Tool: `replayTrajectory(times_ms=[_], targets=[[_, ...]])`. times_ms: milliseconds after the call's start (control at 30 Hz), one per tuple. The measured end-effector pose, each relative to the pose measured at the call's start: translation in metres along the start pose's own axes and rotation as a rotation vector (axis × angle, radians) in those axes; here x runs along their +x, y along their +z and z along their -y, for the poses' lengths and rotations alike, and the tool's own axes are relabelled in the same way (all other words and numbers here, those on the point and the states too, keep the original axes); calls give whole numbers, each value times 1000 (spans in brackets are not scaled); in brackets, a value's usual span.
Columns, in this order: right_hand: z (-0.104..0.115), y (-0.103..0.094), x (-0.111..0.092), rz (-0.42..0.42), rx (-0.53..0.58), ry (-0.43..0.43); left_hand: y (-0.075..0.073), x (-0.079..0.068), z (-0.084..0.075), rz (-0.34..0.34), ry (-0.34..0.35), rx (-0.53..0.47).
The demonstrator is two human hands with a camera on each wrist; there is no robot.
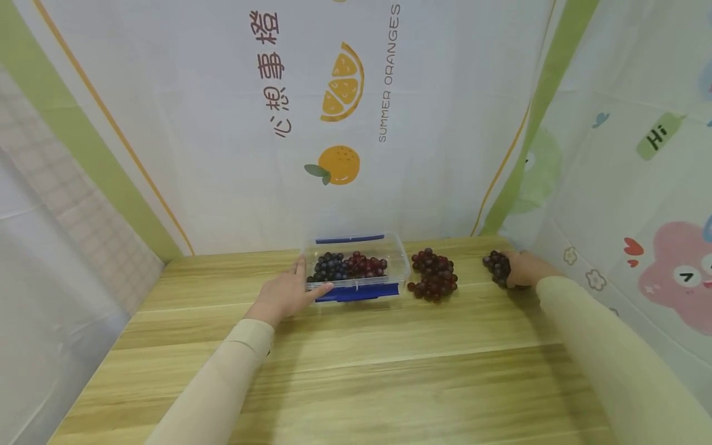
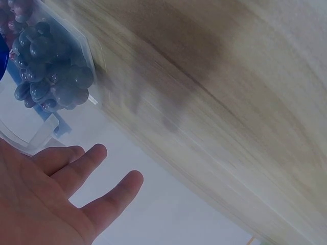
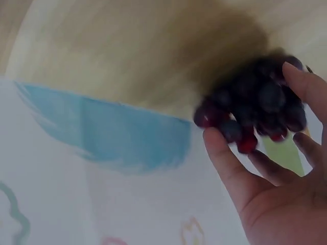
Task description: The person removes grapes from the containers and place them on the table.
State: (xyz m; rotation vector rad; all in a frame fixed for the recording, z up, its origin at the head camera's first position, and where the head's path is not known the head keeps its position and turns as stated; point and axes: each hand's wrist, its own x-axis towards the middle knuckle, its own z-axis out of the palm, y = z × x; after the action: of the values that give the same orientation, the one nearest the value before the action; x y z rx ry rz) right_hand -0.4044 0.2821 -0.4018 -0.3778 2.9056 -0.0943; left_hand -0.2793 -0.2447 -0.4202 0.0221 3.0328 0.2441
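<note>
Right wrist, dark grapes (image 3: 260, 99), clustered, red-tinged

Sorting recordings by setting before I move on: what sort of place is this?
Probably a makeshift, curtained-off tabletop recording corner: an orange-printed cloth hangs behind a wood-grain table, with a cartoon-printed cloth along its right side.
</note>
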Motion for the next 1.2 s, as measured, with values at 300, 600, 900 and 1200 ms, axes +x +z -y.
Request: replayTrajectory(times_ms=[300, 600, 900, 1200], targets=[[20, -46, -4, 20, -41, -59, 1, -2, -1, -2, 1, 1], [59, -92, -10, 25, -70, -91, 1, -3, -1, -15, 8, 4], [106, -118, -2, 31, -87, -133, -2, -3, -3, -14, 15, 12], [153, -134, -6, 27, -117, -137, 0, -2, 0, -15, 13, 14]])
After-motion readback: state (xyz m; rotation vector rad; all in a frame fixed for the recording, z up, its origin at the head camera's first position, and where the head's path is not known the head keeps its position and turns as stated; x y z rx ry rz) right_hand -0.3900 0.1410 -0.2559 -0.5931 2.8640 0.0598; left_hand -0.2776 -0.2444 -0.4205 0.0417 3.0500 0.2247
